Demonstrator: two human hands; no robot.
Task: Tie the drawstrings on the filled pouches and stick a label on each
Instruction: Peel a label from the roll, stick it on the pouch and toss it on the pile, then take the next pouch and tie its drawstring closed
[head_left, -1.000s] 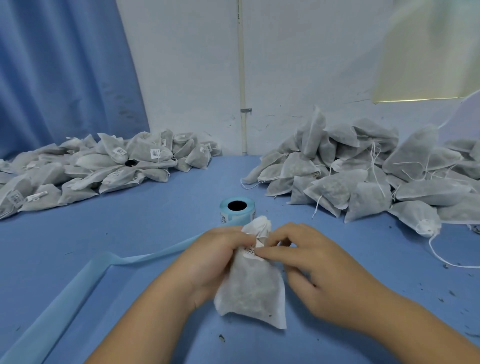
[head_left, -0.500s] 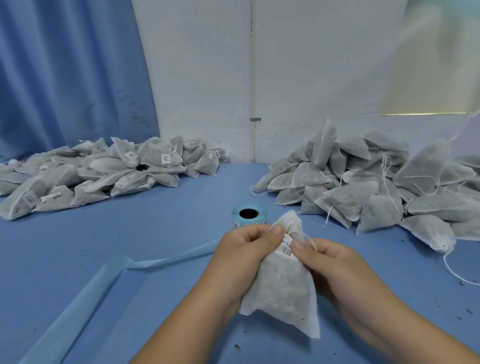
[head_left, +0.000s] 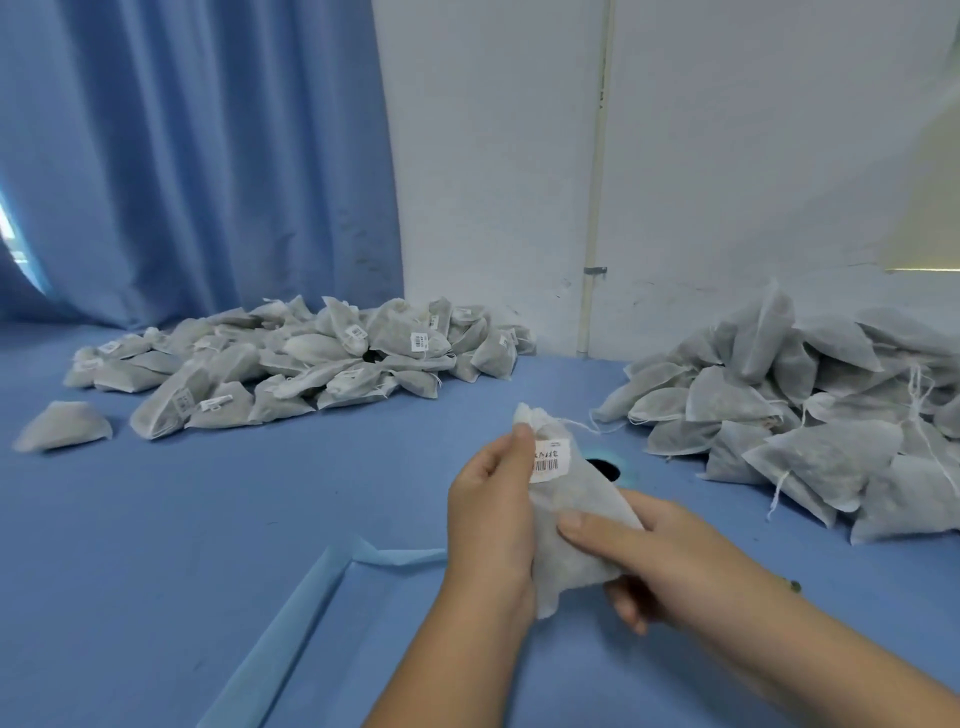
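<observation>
A filled white pouch is held upright above the blue table, its neck cinched and a thin drawstring trailing to the right. A white barcode label sticks on its upper front. My left hand grips the pouch's neck and left side. My right hand holds the lower body, thumb across the front. Behind the pouch, the blue label roll is mostly hidden.
A heap of labelled pouches lies at the back left, with one stray pouch further left. An unlabelled heap with loose strings fills the right. A blue backing strip runs across the near table. Curtain and wall stand behind.
The label now lies flat on the pouch. My right hand has slid from the label down to the pouch's lower body. The view has turned left, and the pouch is raised.
</observation>
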